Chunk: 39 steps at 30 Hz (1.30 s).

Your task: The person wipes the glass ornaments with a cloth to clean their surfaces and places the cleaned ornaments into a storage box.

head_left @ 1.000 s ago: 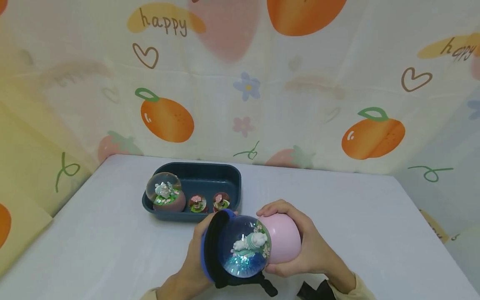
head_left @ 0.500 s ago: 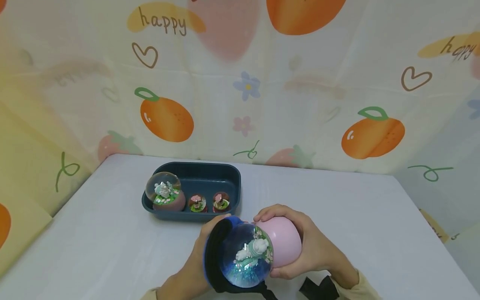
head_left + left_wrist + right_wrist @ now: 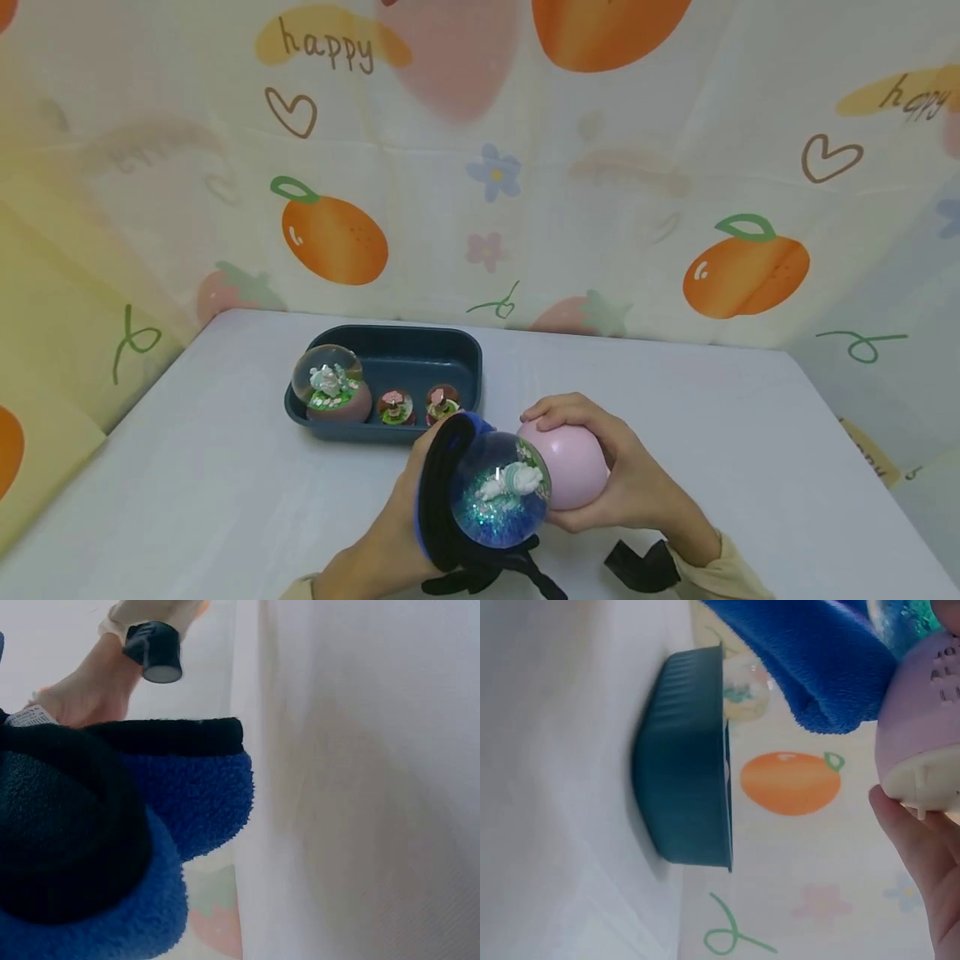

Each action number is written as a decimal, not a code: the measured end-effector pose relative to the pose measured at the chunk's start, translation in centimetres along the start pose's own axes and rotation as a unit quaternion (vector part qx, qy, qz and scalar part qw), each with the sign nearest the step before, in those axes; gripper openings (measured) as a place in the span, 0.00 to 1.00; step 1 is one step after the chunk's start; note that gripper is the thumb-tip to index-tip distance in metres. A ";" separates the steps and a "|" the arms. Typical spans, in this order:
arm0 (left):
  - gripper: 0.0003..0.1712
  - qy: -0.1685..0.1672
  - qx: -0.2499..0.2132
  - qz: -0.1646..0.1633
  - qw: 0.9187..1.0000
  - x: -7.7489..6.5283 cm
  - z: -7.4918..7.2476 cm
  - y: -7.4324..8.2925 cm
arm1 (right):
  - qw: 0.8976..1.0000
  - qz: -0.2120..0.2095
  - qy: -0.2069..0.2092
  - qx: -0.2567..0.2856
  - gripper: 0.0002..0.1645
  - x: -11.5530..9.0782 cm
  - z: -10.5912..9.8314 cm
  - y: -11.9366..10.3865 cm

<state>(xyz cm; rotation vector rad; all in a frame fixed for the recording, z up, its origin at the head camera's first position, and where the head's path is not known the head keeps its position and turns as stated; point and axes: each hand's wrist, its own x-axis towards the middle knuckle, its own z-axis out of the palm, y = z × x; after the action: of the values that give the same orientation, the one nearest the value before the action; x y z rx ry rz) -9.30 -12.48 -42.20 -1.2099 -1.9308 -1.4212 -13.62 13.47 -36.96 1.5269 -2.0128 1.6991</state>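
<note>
A snow globe [image 3: 501, 498] with a pink base [image 3: 572, 467] and blue glitter inside lies tilted on its side above the table. My right hand [image 3: 615, 475] grips the pink base [image 3: 922, 742], fingers curled over its top. My left hand [image 3: 390, 542] holds a blue and black fleece cloth [image 3: 438, 500] against the glass ball, wrapping its left side. The same cloth [image 3: 90, 840] fills the left wrist view, and its blue edge [image 3: 817, 660] shows in the right wrist view.
A dark blue tray [image 3: 450, 354] stands behind the hands, holding one large snow globe [image 3: 330, 387] and two small ones [image 3: 395, 407]. The tray's side [image 3: 682, 772] shows in the right wrist view. Fruit-print cloth walls surround the white table [image 3: 187, 500].
The globe has shifted slightly up and right between both hands, and the cloth has slid round the glass. The glitter inside has settled lower.
</note>
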 end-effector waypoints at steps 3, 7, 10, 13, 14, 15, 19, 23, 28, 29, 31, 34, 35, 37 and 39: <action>0.63 0.002 0.010 -0.046 0.999 -0.3 -0.3 1.0 | 1.000 -0.010 0.011 -0.017 0.47 0.1 0.1 0.1; 0.62 0.014 0.021 -0.031 0.999 0.5 -0.5 1.7 | 0.998 -0.026 0.026 -0.042 0.47 0.1 0.1 0.2; 0.61 0.016 0.045 -0.034 0.998 0.8 -0.7 2.1 | 0.996 -0.038 0.034 -0.078 0.47 0.1 0.1 0.3; 0.62 0.008 0.068 -0.068 0.995 1.0 -0.8 2.4 | 0.991 -0.043 0.039 -0.122 0.49 0.2 0.1 0.3; 0.63 0.003 0.078 -0.079 0.994 1.1 -0.9 2.5 | 0.989 -0.042 0.040 -0.136 0.49 0.2 0.1 0.3; 0.65 -0.001 0.088 -0.089 0.992 1.2 -0.9 2.5 | 0.987 -0.041 0.041 -0.149 0.49 0.2 0.1 0.3; 0.69 -0.010 0.122 -0.121 0.985 1.5 -0.9 2.6 | 0.981 -0.026 0.042 -0.185 0.50 0.2 0.2 0.1; 0.70 -0.010 0.121 -0.157 0.980 1.9 -0.8 2.6 | 0.978 -0.017 0.044 -0.204 0.50 0.2 0.2 0.0; 0.68 -0.018 0.057 -0.258 0.964 2.2 -0.6 2.4 | 0.978 -0.018 0.053 -0.200 0.53 0.1 0.1 -0.1; 0.68 -0.017 0.040 -0.278 0.960 2.2 -0.5 2.3 | 0.978 -0.021 0.057 -0.198 0.53 0.1 0.1 -0.1; 0.68 -0.018 0.017 -0.304 0.952 2.1 -0.5 2.2 | 0.979 -0.026 0.066 -0.190 0.54 0.2 0.1 -0.1; 0.69 -0.015 -0.015 -0.335 0.942 2.0 -0.4 2.0 | 0.979 -0.031 0.082 -0.184 0.55 0.2 0.1 -0.1; 0.68 -0.016 -0.023 -0.339 0.940 1.9 -0.3 1.9 | 0.979 -0.030 0.087 -0.182 0.55 0.2 0.2 -0.2; 0.68 -0.017 -0.038 -0.356 0.934 1.8 -0.1 1.8 | 0.979 -0.033 0.093 -0.180 0.55 0.3 0.3 -0.3; 0.67 -0.021 -0.053 -0.366 0.929 1.7 0.1 1.6 | 0.979 -0.037 0.093 -0.178 0.55 0.3 0.5 -0.5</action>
<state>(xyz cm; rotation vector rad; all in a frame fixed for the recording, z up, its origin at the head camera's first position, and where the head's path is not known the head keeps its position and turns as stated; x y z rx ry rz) -8.77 -11.59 -40.06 -0.5513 -2.5037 -1.8736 -13.16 12.92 -36.63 1.2564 -2.0000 1.3105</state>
